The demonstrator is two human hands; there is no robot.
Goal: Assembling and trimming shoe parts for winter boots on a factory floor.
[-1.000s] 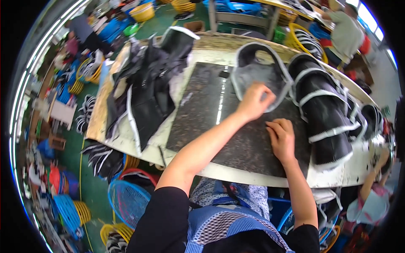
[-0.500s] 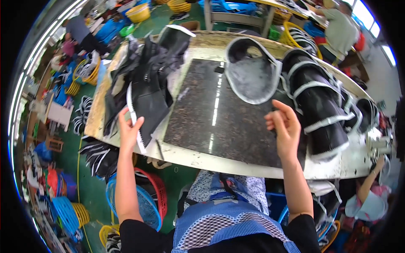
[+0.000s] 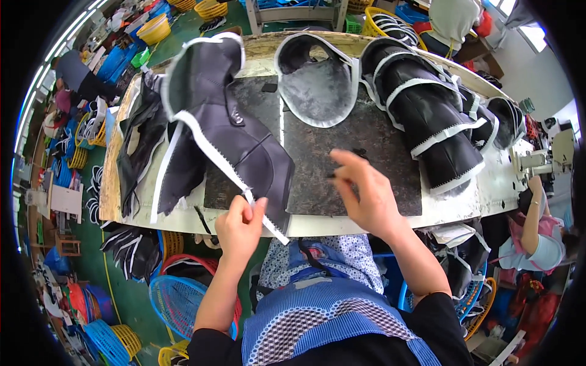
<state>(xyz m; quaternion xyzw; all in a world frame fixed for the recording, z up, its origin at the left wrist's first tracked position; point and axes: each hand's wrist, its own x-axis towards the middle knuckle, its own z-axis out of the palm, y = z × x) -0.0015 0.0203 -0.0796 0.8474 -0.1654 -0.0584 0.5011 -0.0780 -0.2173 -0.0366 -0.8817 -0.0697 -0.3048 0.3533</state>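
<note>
Black panel (image 3: pixel 262 161), pinched

Spanning upper left to lower centre of the frame, it looks light, floppy, best held along its white trim (image 3: pixel 211 149), where the left hand (image 3: pixel 237 232) pinches; the right hand (image 3: pixel 371 198) curls loosely, contents unclear.

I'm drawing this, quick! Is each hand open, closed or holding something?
Left hand: closed, pinching the white edging of the black piece.
Right hand: partly curled; a dark speck shows by it, so whether it holds anything can't be told.

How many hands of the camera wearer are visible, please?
2: the left hand pinches the white edging of a black piece; the right hand is over the dark board.
</note>
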